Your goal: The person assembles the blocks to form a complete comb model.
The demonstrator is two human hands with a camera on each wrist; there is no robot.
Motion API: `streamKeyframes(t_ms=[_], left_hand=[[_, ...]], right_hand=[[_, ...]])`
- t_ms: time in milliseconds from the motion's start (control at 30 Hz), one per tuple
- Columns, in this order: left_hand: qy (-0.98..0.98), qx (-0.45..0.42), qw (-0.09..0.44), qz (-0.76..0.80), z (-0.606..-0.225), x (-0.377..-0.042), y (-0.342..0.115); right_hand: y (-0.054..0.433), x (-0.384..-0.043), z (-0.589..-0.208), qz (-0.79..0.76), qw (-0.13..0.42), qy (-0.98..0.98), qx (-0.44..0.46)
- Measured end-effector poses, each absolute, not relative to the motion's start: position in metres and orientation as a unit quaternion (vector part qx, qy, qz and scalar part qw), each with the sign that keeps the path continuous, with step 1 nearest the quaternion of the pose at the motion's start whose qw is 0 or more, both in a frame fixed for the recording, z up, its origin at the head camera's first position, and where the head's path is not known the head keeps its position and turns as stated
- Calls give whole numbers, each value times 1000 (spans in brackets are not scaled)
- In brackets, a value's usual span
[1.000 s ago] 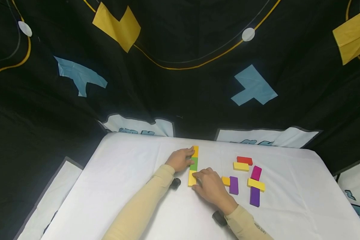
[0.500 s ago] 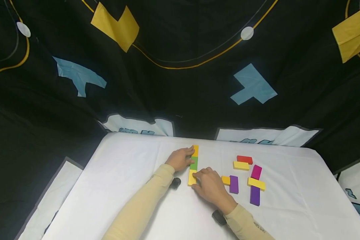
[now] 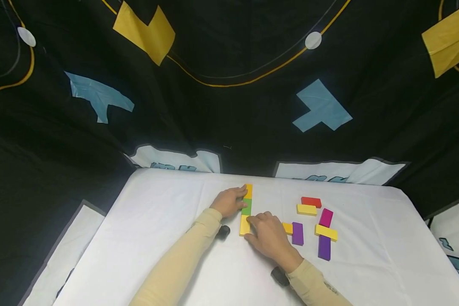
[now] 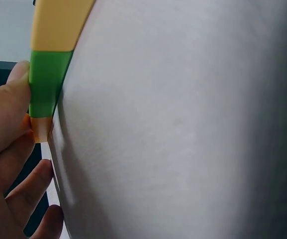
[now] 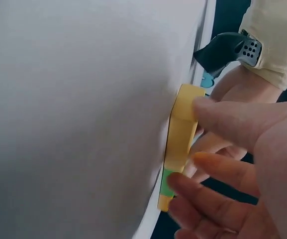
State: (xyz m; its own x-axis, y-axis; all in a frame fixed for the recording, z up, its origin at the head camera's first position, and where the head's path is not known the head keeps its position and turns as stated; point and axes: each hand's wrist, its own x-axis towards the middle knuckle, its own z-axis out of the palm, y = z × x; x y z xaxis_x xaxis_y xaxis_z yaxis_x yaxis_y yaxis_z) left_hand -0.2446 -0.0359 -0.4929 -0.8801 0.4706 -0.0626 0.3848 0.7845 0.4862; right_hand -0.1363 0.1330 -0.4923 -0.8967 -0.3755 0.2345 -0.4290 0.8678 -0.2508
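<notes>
Truing up a row of three blocks (image 3: 247, 211)

My left hand (image 3: 225, 203) has its fingers loosely parted, the thumb against the green block (image 3: 248, 208) and a fingertip at the far orange block (image 3: 249, 190). My right hand (image 3: 269, 233) has its fingers apart too, touching the near yellow block (image 3: 245, 227); neither hand looks curled round anything. The three blocks lie end to end on the tabletop (image 3: 168, 204), between my hands. I judge I'm straightening their line: light, even pressure from both sides serves best, with the ends meeting and the fingers lifted off cleanly so nothing skews. No container shows; loose blocks, like the red block (image 3: 311, 202) and the pink block (image 3: 326, 217), simply sit to the right.
</notes>
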Motion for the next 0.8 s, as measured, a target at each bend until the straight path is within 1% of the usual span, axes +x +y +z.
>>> streamKeyframes(t_ms=[167,467,800], left_hand=[[939,233,87,238,-491,-245,-36],[938,230,93,241,-492,-248,-36],[936,233,94,246,-494,-246,-37]], right_hand=[[145,-132,-484,200,81,-962,170],[184,-122,-467,257,95,-957,93],[226,-114,-466,264,111,-955,82]])
